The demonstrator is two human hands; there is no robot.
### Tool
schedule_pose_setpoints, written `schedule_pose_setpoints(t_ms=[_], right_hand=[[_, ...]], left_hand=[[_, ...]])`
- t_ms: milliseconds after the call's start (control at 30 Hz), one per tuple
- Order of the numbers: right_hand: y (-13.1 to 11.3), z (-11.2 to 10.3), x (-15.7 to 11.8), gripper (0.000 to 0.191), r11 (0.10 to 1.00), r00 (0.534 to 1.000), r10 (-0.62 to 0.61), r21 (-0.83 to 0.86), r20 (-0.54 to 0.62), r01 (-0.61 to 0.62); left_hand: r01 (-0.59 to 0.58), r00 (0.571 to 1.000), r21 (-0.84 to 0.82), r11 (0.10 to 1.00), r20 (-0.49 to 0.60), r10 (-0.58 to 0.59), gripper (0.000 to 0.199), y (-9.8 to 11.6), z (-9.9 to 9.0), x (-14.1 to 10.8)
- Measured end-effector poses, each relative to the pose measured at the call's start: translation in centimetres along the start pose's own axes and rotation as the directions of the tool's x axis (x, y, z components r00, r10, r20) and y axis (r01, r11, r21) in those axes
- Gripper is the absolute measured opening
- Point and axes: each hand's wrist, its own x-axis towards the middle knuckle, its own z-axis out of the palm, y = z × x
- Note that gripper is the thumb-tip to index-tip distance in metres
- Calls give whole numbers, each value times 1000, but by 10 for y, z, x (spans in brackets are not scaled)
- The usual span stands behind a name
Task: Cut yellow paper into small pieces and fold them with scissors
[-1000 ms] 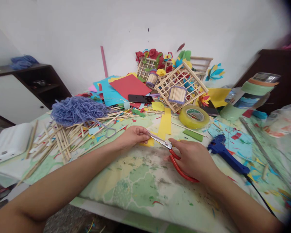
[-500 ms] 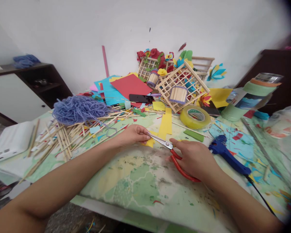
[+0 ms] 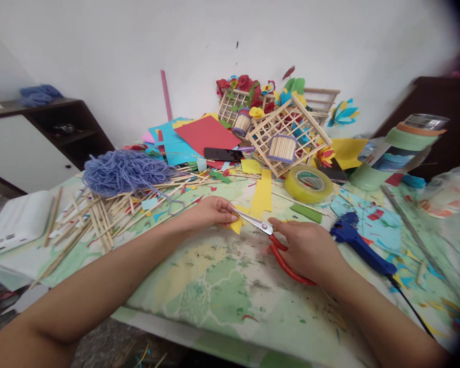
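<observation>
Right hand [image 3: 305,250] on red scissors [image 3: 281,268] — left hand [image 3: 210,213] pinches yellow paper [image 3: 236,225].

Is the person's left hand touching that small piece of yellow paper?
Touching. The head view shows the left hand with its fingertips on the edge of the small piece of yellow paper, close to the blades of the red-handled scissors.

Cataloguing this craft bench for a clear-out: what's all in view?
Scissors: one, red handles, in right hand
Paper scrap: one, yellow, in left hand
Paper strip: one, yellow, beyond the scissors
Tape roll: one, yellowish, right of strip
Glue gun: one, blue, right of right hand
Yarn heap: one, purple-blue, left rear
Sticks: many, pale wood, left
Lattice frames: at least two, wood, rear
Card sheet: one, red, rear
Left hand: one, bare, pinching scrap
Right hand: one, bare, gripping scissors
</observation>
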Motion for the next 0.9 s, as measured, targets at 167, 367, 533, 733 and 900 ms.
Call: schedule_pose_setpoints(t_ms=[167,367,533,733,900], right_hand=[[1,-1,2,58,999,1000,24,47,15,-25],[5,3,4,48,982,988,152,114,-1,-151],[9,7,5,45,940,968,246,254,-47,-227],[-1,7,9,44,592,967,253,793,-16,-142],[-21,9,14,51,298,975,213,945,70,-133]], left_hand=[[10,1000,18,1000,-12,-10,21,-1,-1,0],[-38,996,-32,999,-78,35,26,-12,-5,5],[-88,972,-150,985,-228,52,24,-12,4,3],[-123,946,-398,909,-325,-14,25,-5,31,-8],[-103,971,-455,885,-237,-9,26,-6,42,-14]])
